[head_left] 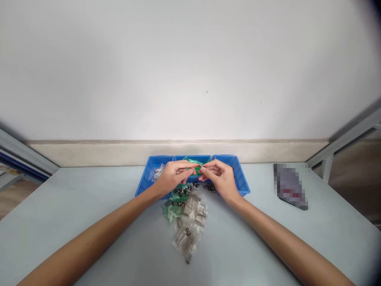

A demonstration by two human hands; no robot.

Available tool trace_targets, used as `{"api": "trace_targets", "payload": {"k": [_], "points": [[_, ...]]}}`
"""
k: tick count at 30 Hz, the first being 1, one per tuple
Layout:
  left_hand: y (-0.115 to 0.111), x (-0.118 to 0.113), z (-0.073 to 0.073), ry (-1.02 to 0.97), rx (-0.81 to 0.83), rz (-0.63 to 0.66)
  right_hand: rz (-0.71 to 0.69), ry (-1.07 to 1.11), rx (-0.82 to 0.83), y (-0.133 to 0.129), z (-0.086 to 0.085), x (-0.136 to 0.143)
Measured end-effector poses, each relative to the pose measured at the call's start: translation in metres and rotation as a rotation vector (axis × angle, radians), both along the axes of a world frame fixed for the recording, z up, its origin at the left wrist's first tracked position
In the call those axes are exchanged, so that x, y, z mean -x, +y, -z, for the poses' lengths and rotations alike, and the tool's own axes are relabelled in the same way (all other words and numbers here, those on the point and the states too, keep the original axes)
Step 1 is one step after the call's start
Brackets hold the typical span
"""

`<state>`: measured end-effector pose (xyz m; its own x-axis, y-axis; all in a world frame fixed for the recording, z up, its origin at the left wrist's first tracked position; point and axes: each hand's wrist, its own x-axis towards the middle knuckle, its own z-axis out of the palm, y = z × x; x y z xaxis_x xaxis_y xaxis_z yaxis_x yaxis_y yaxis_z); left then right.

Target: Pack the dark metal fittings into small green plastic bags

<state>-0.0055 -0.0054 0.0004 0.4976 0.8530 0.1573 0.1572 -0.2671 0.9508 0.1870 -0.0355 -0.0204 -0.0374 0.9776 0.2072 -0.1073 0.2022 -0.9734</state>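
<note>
Between my two hands is a small green plastic bag [197, 170], held up over the middle blue bin [190, 157]. My left hand [174, 173] pinches its left side with thumb and fingers. On the other side, my right hand [219, 174] is closed on its right edge. What the bag contains cannot be made out. Below the hands lies a pile of clear plastic bags [195, 210] and green bags [173, 209] with screw-like pieces in them. Loose dark screws [210, 187] lie near the right hand.
The left blue bin [145, 174] holds clear bags [157, 173]. My right hand partly covers the right blue bin [242, 178]. A blurred-out dark flat object [290, 186] lies on the table [119, 246] at right. A wall stands behind, with metal frames [345, 143] at both sides.
</note>
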Motion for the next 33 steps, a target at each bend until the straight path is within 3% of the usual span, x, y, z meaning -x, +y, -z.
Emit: {"api": "trace_targets", "payload": {"k": [9, 23, 33], "points": [[0.0037, 0.0011, 0.0049, 0.009, 0.059, -0.042, 0.011, -0.019, -0.029, 0.0013, 0.0044, -0.0032], [0.0064, 0.0014, 0.0096, 0.045, 0.017, -0.055, 0.013, -0.089, -0.064, 0.0025, 0.0050, -0.0048], [0.0054, -0.0007, 0.0051, 0.052, 0.020, -0.056, 0.022, -0.071, -0.059, 0.0024, 0.0023, -0.0030]]}}
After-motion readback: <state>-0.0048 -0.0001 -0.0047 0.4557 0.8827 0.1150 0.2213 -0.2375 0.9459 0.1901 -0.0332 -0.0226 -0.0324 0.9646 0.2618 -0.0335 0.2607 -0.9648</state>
